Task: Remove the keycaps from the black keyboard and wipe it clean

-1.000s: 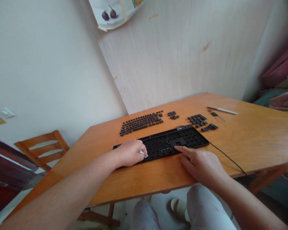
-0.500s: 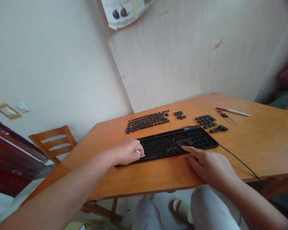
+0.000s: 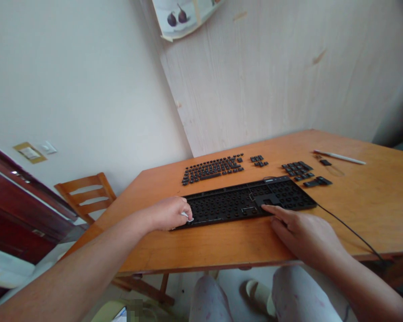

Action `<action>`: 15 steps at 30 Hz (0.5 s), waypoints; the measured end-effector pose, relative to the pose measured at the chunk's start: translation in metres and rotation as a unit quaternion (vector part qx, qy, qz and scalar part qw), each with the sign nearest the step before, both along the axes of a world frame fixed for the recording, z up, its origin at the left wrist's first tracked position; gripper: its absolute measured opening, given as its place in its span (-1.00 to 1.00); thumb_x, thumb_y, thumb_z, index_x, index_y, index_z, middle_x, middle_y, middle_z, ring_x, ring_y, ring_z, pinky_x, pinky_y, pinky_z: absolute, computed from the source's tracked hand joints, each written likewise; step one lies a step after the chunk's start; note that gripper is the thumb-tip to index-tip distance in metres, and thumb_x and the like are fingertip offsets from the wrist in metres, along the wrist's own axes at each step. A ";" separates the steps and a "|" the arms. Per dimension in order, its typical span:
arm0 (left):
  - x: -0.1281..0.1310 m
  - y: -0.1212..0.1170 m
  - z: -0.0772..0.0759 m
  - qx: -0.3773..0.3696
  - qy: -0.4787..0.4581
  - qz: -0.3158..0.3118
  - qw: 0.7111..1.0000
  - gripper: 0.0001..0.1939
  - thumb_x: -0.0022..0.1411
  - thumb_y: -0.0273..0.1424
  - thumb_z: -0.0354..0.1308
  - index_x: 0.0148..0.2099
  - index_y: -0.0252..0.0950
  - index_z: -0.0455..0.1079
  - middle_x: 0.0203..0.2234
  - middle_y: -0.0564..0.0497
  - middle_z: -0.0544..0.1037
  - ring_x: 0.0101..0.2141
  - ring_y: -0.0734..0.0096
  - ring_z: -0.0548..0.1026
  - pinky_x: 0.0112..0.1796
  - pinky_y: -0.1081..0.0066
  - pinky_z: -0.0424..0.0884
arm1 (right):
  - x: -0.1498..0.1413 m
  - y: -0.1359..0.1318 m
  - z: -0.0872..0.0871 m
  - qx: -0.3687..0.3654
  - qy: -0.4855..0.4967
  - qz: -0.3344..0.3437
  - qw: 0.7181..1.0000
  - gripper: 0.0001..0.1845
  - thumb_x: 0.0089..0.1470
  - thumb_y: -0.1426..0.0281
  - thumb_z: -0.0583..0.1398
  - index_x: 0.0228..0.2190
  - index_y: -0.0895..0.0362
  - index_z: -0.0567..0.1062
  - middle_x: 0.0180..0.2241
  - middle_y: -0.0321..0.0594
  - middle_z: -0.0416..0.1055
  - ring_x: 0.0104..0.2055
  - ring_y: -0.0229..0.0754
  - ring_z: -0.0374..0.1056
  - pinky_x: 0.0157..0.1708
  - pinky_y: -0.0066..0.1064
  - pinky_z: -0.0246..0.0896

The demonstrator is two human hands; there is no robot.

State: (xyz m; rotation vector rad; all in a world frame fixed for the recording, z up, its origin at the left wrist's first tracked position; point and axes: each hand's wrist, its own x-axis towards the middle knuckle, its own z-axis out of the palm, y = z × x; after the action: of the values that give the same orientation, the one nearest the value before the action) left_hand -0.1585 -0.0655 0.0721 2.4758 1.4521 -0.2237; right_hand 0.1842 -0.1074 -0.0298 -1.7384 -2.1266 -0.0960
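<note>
A black keyboard [image 3: 228,202] without its keycaps lies on the wooden table in front of me, its key sockets and metal stabilizer wires exposed. At its left end my left hand [image 3: 172,213] is closed on a small white wipe [image 3: 187,216], pressed against the keyboard's surface. Whether it is paper or cloth I cannot tell. My right hand [image 3: 300,230] rests near the front edge, index finger stretched out and touching the keyboard right of the middle. That hand holds nothing visible. The keyboard's far left end is partly hidden by my left hand.
Removed keycaps [image 3: 211,169] lie in rows behind the keyboard, with smaller groups, including number-pad keycaps [image 3: 297,169], to the right. A white pen [image 3: 342,157] and a small dark object with a wire loop [image 3: 325,162] are farther right. The keyboard cable [image 3: 351,230] runs off the table's front edge.
My left hand has slid leftward along the keyboard with the white wipe. My right hand stays at the same spot on the keyboard. The whole view has shifted slightly.
</note>
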 end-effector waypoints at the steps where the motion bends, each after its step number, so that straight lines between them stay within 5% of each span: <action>1: -0.001 -0.001 0.000 0.001 -0.002 -0.003 1.000 -0.69 0.05 -0.49 0.07 -0.24 -0.26 0.62 -0.34 -0.05 0.57 -0.32 0.34 0.50 -0.28 0.47 0.37 | 0.000 0.000 0.000 0.001 -0.001 0.001 1.000 -0.57 0.23 0.28 0.02 0.07 -0.18 0.47 -0.36 -0.27 0.62 -0.39 -0.03 0.55 -0.53 -0.36 0.27; 15: -0.020 0.004 -0.011 -0.031 -0.025 0.059 0.997 -0.72 0.07 -0.42 0.07 -0.23 -0.29 0.58 -0.37 -0.01 0.57 -0.37 0.38 0.50 -0.30 0.47 0.39 | 0.000 0.000 0.000 0.015 -0.007 0.000 1.000 -0.57 0.23 0.28 0.03 0.07 -0.17 0.47 -0.36 -0.26 0.62 -0.40 -0.03 0.54 -0.54 -0.39 0.26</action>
State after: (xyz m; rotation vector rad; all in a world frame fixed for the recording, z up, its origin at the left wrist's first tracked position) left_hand -0.1786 -0.0617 0.0611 2.3220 1.5401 -0.1783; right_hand 0.1839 -0.1077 -0.0298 -1.7253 -2.1259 -0.1393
